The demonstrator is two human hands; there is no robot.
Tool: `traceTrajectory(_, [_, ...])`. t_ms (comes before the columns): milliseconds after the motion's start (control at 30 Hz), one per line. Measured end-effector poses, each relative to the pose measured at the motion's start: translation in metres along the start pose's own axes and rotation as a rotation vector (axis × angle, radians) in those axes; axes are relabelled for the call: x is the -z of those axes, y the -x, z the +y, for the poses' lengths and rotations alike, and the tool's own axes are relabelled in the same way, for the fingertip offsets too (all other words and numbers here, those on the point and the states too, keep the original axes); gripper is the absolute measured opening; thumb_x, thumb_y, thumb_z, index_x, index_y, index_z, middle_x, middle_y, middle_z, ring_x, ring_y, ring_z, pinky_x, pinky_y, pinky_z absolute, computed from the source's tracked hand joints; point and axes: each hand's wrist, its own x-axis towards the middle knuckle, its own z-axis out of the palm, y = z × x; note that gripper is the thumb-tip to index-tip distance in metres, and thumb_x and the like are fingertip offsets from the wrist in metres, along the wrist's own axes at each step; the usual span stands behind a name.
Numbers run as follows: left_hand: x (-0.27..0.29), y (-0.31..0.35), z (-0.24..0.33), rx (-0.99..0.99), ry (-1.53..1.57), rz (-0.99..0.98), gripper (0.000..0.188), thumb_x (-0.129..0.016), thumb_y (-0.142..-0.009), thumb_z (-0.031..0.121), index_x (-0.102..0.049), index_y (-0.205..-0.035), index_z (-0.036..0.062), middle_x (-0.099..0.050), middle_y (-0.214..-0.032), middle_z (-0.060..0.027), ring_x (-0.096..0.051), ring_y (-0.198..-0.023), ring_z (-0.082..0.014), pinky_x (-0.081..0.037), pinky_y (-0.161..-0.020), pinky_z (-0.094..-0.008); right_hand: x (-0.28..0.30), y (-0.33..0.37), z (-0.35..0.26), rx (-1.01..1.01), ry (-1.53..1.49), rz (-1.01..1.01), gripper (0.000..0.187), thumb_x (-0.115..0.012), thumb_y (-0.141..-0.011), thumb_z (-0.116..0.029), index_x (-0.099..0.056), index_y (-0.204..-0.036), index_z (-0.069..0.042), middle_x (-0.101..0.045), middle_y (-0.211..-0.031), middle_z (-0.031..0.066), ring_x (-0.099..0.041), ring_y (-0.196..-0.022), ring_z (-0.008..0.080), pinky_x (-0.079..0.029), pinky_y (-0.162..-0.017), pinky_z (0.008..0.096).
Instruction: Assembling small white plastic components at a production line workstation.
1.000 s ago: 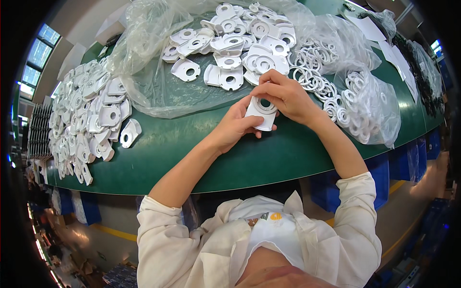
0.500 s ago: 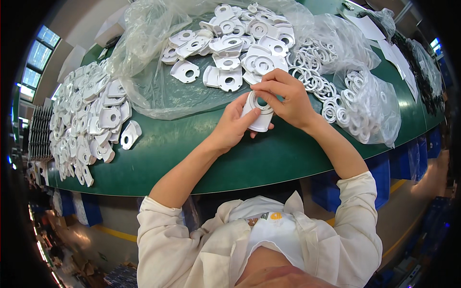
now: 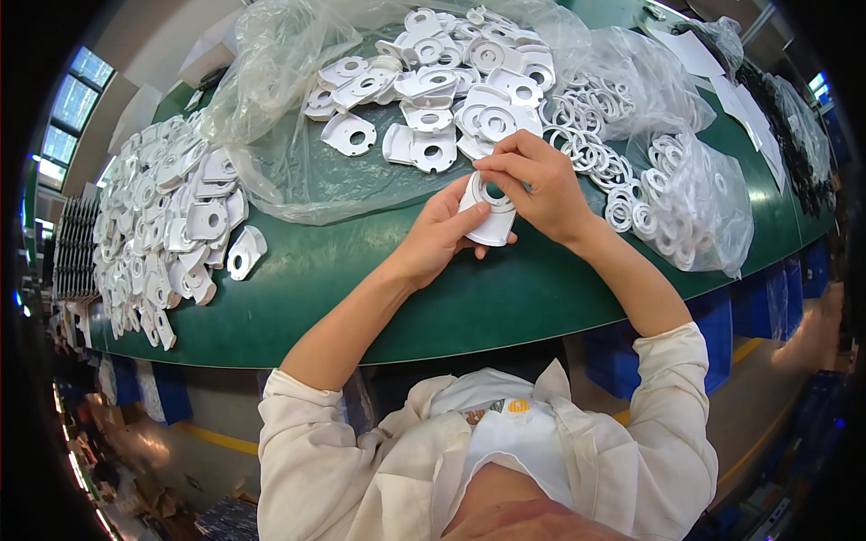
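Note:
My left hand [image 3: 444, 227] grips a white plastic plate [image 3: 490, 230] with a round hole, thumb on its face and fingers beneath. A white ring [image 3: 495, 192] lies around the hole at the plate's upper end. There the fingertips of my right hand [image 3: 534, 180] pinch at the ring's edge; whether they hold the ring or the plate's rim is partly hidden. Beyond my hands, a heap of similar white plates [image 3: 433, 86] lies on clear plastic sheeting. Loose white rings [image 3: 586, 149] spread to the right of that heap.
The green table [image 3: 361, 307] curves toward me. At the left is a large pile of white plates [image 3: 162, 216], with one plate [image 3: 245, 252] lying apart. A clear bag [image 3: 708, 207] of rings rests at the right. Blue bins [image 3: 704, 338] stand below the table edge.
My hands and the plate have shifted very slightly; the grip looks the same. The heaps and rings have not moved.

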Motion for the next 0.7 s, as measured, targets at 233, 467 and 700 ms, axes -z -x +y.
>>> traceTrajectory(233, [-0.009, 0.003, 0.010, 0.017, -0.156, 0.091, 0.038, -0.048, -0.092, 0.011, -0.042, -0.129, 0.0031, -0.064, -0.098, -0.0065, -0.067, -0.080, -0.0123, -0.044, -0.051, -0.0188, 0.001, -0.001, -0.003, -0.042, -0.141, 0.039, 0.015, -0.067, -0.083, -0.007, -0.070, -0.097, -0.005, -0.059, -0.087, 0.0040, -0.061, -0.074, 0.0140, -0.047, -0.064, 0.0235])
traceTrajectory(467, [-0.007, 0.003, 0.007, -0.109, -0.424, 0.105, 0.035, -0.052, -0.093, 0.016, -0.046, -0.125, 0.0042, -0.066, -0.101, -0.0078, -0.067, -0.078, -0.0113, -0.042, -0.049, -0.0176, 0.016, -0.006, 0.011, -0.519, -0.597, -0.279, 0.015, -0.063, -0.089, -0.013, -0.069, -0.096, -0.001, -0.064, -0.082, 0.0009, -0.056, -0.074, 0.0053, -0.044, -0.066, 0.0212])
traceTrajectory(700, [0.002, 0.002, -0.002, -0.215, -0.653, 0.305, 0.022, -0.050, -0.096, 0.022, -0.054, -0.099, 0.0005, -0.060, -0.072, -0.0113, -0.060, -0.063, -0.0178, -0.044, -0.058, -0.0321, 0.009, -0.002, 0.008, -0.306, -0.320, -0.331, 0.013, -0.060, -0.090, -0.011, -0.059, -0.085, 0.001, -0.059, -0.073, 0.0030, -0.051, -0.066, 0.0091, -0.042, -0.061, 0.0238])
